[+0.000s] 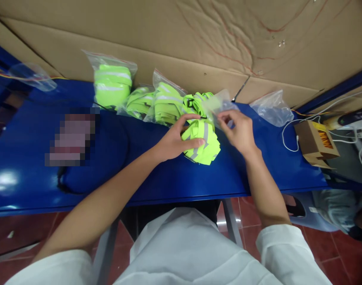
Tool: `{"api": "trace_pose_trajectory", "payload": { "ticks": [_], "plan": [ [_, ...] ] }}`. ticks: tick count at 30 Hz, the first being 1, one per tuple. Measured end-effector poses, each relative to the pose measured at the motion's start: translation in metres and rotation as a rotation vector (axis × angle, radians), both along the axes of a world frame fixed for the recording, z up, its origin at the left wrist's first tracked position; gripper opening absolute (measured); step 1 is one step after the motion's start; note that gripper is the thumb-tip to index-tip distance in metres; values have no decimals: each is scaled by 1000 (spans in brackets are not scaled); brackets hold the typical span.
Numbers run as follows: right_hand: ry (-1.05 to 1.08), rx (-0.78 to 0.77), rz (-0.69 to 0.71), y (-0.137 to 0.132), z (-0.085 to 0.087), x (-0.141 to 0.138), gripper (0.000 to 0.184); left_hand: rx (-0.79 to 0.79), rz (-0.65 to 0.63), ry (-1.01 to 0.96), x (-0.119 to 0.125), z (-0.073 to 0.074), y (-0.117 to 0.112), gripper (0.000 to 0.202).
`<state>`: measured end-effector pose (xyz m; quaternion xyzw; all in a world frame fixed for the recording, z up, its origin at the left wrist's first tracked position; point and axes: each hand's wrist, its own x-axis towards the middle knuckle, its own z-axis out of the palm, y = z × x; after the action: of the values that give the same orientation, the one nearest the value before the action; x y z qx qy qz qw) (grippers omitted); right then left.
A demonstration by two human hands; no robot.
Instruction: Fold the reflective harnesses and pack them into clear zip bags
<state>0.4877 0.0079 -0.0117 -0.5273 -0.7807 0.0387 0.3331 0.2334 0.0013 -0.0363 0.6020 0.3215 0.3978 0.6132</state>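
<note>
My left hand (175,139) is wrapped round a folded bundle of neon-yellow reflective straps (207,147) with grey stripes, its thumb lying across the near face. The bundle is above the blue table (181,178). Just to its right, my right hand (239,128) is closed in a pinch on the edge of a clear plastic bag (221,102). Behind the hands lies a looser pile of neon straps (195,103), partly covered by the bag. To the left of it stand bagged neon bundles (168,105), and another bagged bundle (112,85) is farther left.
Brown cardboard (169,39) lines the back wall. An empty plastic bag (274,109) lies at right, near a white cable (284,136) and a small cardboard box (316,142). At left are a blurred-out rectangular object (72,138) and a black cord (60,182).
</note>
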Motion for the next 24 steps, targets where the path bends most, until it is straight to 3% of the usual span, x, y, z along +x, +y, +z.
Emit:
{"api": "trace_pose_trajectory", "payload": {
  "ticks": [3, 10, 13, 17, 19, 24],
  "plan": [
    [21, 64, 179, -14, 2, -22, 26, -40, 22, -31, 1, -3, 1, 81],
    [71, 72, 198, -21, 9, -21, 18, -191, 82, -22, 6, -11, 1, 85],
    [61, 5, 309, -23, 11, -19, 13, -105, 131, -7, 1, -10, 7, 90],
    [-20, -2, 332, -24, 11, -21, 12, 86, 48, 98, -6, -3, 13, 61],
    [-67, 25, 303, -24, 9, -23, 13, 116, 30, 140, -7, -1, 14, 58],
    [-178, 157, 214, -23, 4, -26, 16, 104, 19, 135, -6, -5, 12, 107]
  ]
}}
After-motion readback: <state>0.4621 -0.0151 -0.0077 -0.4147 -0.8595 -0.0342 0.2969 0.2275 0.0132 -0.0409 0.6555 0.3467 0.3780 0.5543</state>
